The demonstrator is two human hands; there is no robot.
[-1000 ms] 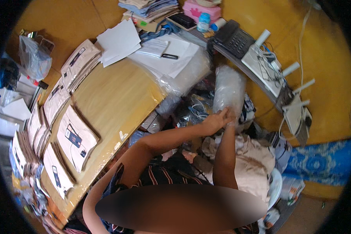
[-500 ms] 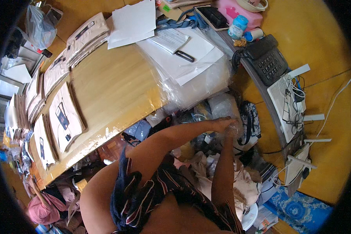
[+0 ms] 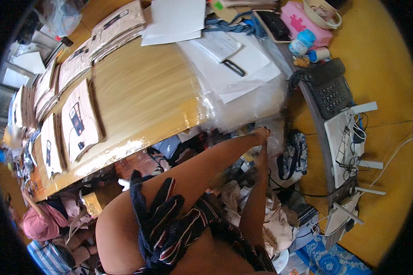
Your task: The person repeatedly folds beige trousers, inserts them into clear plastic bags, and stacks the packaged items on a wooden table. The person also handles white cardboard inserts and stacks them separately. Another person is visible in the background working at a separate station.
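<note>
My left hand point(image 3: 260, 134) reaches out to the edge of the wooden table point(image 3: 142, 96), fingers closed on a clear plastic bag point(image 3: 276, 137) that hangs just below a pile of clear plastic sheeting point(image 3: 243, 110). Directly beneath it, my right hand point(image 3: 263, 147) pinches the same bag; its fingers are mostly hidden. Both forearms stretch forward from my lap, over a dark striped garment point(image 3: 170, 224).
Tan flat packets point(image 3: 78, 119) lie in rows along the table's left. White papers point(image 3: 234, 68) and a black pen point(image 3: 234, 68) sit at its far end. A black desk phone point(image 3: 328, 87), white routers with cables point(image 3: 346, 142), a patterned bag point(image 3: 293, 153) and heaped clothes point(image 3: 270, 220) crowd the right. Another person point(image 3: 41, 220) crouches lower left.
The view has swung so the table fills more of the frame. My hands have drawn toward the table's edge and the plastic bag, held up high before, now hangs lower.
</note>
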